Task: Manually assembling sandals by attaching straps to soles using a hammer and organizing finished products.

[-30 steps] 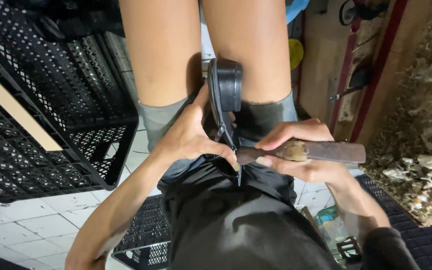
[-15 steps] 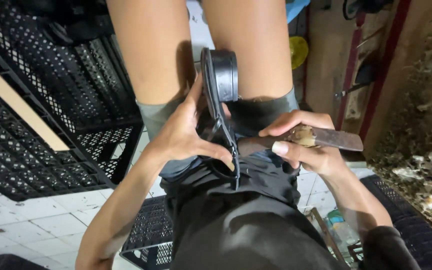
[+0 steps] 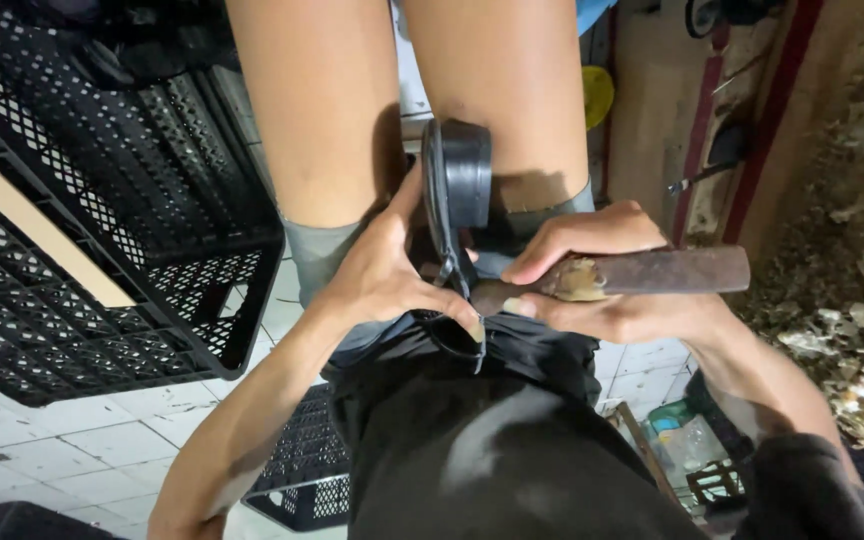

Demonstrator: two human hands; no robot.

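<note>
While the head view looks straight down between the person's knees, the left hand (image 3: 382,285) pinches a black shoe sole (image 3: 455,215) held on edge, thumb and fingers pressed on its lower end. From three o'clock the right hand (image 3: 602,285) wraps closed around a dark-handled tool (image 3: 652,272), its tip meeting the sole's rim at centre. Judging by this, steady work needs the left fingers clear of the tip and short, controlled strokes. Black plastic crates (image 3: 102,250) sit at nine o'clock.
</note>
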